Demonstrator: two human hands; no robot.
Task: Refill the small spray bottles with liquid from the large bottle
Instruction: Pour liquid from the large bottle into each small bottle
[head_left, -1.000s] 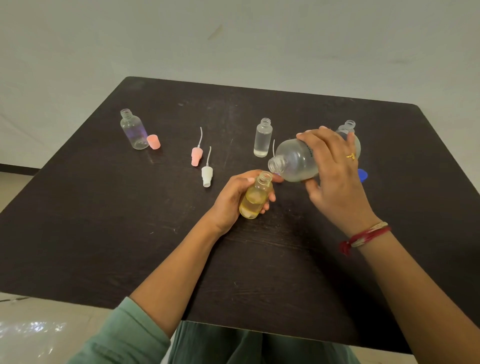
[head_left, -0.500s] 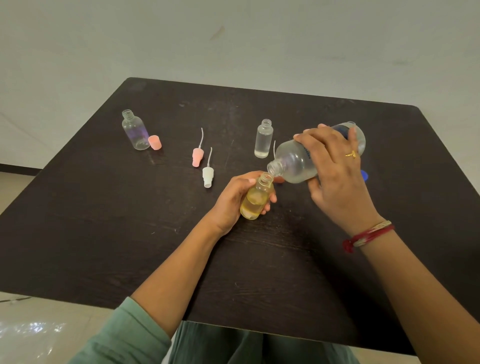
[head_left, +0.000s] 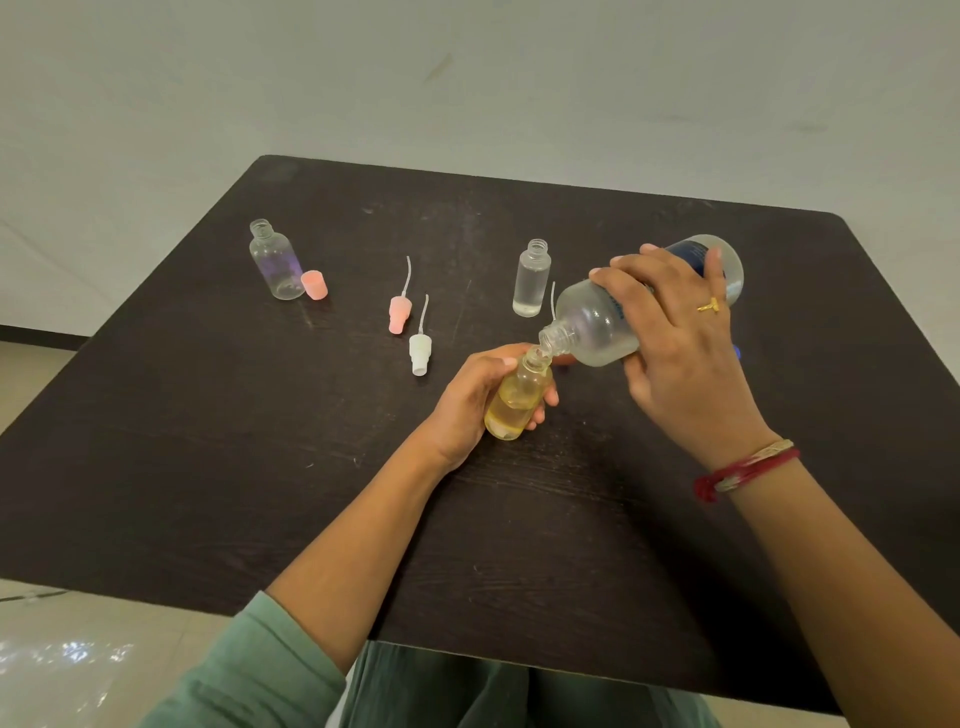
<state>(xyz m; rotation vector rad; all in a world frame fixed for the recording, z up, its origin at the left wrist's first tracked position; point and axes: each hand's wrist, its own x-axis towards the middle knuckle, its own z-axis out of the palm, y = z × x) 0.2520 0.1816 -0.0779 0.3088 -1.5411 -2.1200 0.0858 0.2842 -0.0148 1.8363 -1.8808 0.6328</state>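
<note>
Yellow-tinted small spray bottle, gripped in my left hand; large clear bottle, clasped in my right hand, tipped, mouth at its neck.

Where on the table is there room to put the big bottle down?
Bare table lies along the front-left, beside the left forearm, and along the far edge behind the clear small bottle. It's crowded between the white sprayer and the large bottle.

Dark wood-grain surface. Far left: clear round-shouldered plastic bottle, upright, uncapped; pink plastic cap just beside it. Centre: pink spray head and white spray head, lying, dip tubes attached. Right of these: clear cylindrical plastic bottle, upright, uncapped.
</note>
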